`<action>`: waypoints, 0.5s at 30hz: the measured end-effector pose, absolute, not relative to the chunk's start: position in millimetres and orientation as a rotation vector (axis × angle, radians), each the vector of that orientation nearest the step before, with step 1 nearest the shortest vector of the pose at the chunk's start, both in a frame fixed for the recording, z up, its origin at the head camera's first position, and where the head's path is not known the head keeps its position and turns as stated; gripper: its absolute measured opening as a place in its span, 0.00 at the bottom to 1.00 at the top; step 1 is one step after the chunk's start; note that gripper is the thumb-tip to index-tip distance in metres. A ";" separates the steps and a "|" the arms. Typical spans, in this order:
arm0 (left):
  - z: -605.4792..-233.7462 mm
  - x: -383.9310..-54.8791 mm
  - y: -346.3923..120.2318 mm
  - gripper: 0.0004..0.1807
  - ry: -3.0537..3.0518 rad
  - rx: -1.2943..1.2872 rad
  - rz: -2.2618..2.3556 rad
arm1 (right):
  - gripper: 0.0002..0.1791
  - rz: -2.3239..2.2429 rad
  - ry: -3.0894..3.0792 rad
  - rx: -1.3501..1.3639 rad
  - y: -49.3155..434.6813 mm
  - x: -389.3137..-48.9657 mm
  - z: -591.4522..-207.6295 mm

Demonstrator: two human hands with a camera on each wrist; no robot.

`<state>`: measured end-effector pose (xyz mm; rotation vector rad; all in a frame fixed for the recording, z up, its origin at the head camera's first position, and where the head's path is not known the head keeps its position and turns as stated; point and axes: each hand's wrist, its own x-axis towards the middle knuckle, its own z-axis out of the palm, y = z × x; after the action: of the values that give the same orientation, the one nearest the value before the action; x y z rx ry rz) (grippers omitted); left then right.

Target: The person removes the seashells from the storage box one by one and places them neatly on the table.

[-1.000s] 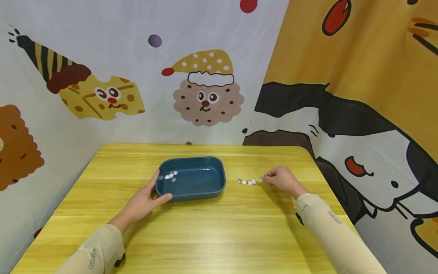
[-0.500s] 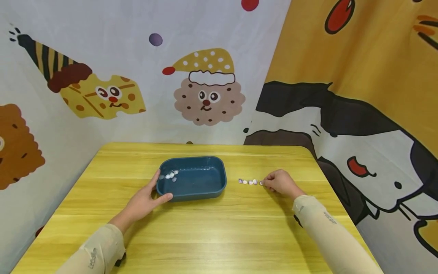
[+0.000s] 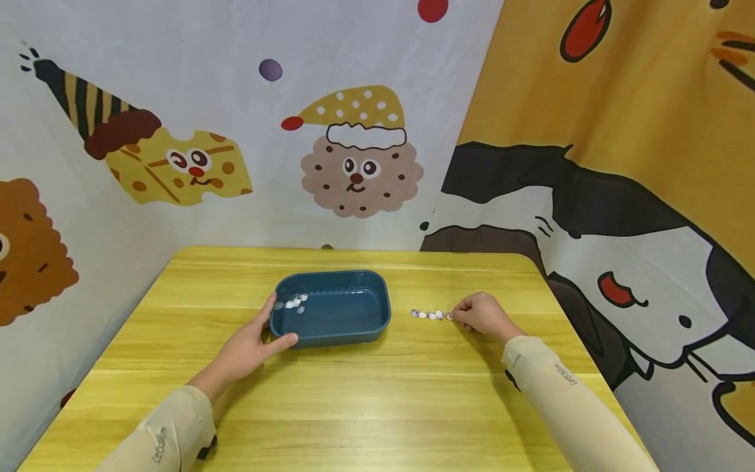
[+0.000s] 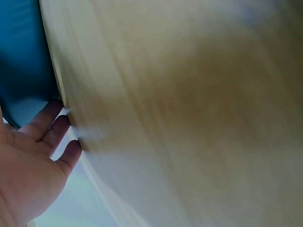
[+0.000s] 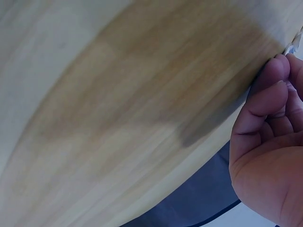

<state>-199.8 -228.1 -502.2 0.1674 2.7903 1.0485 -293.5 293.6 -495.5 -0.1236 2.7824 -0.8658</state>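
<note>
In the head view, a dark blue rectangular bin point(image 3: 339, 337) stands on the table, with several small whitish pebble-like pieces point(image 3: 293, 303) lying in its left part. My left hand point(image 3: 244, 351) rests against the bin's left end, thumb along the front wall and straight fingers by the left side. To the right of the bin runs a short row of small white-and-purple pieces point(image 3: 431, 315). At the row's right end, my right hand point(image 3: 485, 314) pinches another small white-and-purple piece point(image 3: 450, 316) between thumb and fingertips, close over the table. My fingers partly hide it.
The yellow wood-grain table point(image 3: 377, 406) has a rounded far edge, close to a cartoon-printed curtain point(image 3: 236, 229). Printed cloth point(image 3: 637, 275) also hangs along the right side.
My right hand has come down and slightly left with its piece, bringing it into line with the row's right end. The left hand and the bin have stayed put.
</note>
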 end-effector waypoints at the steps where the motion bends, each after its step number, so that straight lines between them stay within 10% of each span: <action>1: -502.0 -199.9 -227.9 0.64 2.790 0.166 1.050 | 0.11 -0.869 2.783 -0.131 293.8 -293.5 -495.9; 15: -502.7 -201.1 -228.4 0.64 2.783 0.164 1.057 | 0.14 -0.892 2.782 -0.099 294.0 -291.7 -493.4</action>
<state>-201.1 -228.4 -502.7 0.1643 2.7827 1.0572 -291.7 294.0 -493.4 -0.0989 2.7820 -0.8920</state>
